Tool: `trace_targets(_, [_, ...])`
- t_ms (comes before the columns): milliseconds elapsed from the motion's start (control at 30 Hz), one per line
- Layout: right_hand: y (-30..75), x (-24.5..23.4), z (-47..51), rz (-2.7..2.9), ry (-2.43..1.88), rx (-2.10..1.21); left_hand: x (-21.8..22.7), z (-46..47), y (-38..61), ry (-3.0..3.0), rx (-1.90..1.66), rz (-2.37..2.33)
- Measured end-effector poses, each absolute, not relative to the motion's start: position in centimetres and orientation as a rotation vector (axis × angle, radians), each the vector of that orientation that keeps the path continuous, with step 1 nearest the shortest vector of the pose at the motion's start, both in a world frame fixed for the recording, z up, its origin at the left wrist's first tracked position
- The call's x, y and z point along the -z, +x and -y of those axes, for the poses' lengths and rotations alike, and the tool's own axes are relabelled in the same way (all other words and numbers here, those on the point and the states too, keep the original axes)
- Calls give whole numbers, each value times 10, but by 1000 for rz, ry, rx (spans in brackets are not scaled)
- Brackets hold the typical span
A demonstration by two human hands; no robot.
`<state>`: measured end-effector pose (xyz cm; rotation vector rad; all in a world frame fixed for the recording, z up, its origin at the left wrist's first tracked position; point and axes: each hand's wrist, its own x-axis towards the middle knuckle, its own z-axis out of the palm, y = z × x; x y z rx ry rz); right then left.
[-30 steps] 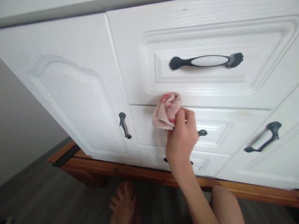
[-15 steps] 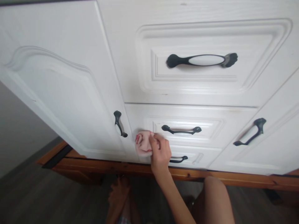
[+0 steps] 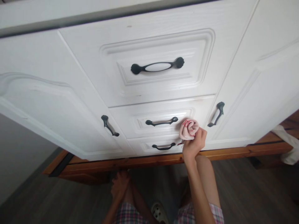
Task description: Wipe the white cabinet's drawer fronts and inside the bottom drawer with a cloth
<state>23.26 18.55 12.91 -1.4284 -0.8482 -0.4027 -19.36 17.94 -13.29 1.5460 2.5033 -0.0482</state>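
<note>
A bunched pink-and-white cloth with red patches is held in my right hand, fingers closed round it. It lies against the right side of the middle drawer front, just right of that drawer's black handle. Below it, the bottom drawer's handle is near my wrist. My left hand rests on my left knee, fingers laid over it, holding nothing visible.
White cabinet doors with black handles flank the drawers: the left door and the right door. A top drawer handle sticks out. A wooden ledge runs beneath. White fabric hangs over it at right.
My right hand has carried the cloth from the left side of the lower drawers to the right side. The view has shifted right and shows the cabinet's top edge. My left hand stays on the knee.
</note>
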Motion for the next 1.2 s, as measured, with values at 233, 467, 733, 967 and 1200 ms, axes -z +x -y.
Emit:
trace_targets(233, [239,-134,-175,944,-1464,262,66,-160,-169,1853,-328,-2349])
trace_targets(467, [242,-142,-174,960,-1520,227,-12,-143,-69,2289,-818,-1685])
trace_targets(733, [248,-163,-160,1076,-1740,114,-73,-154,14,2414,-800,-1308])
trace_targets(967, [247,-128,-86,1092,-1679,211,-69,-161,28,2357,-723,-1157])
trace_targets(1200, [226,-98,9,879,-1717,125,-71,-146,43,2162,-867,-1286])
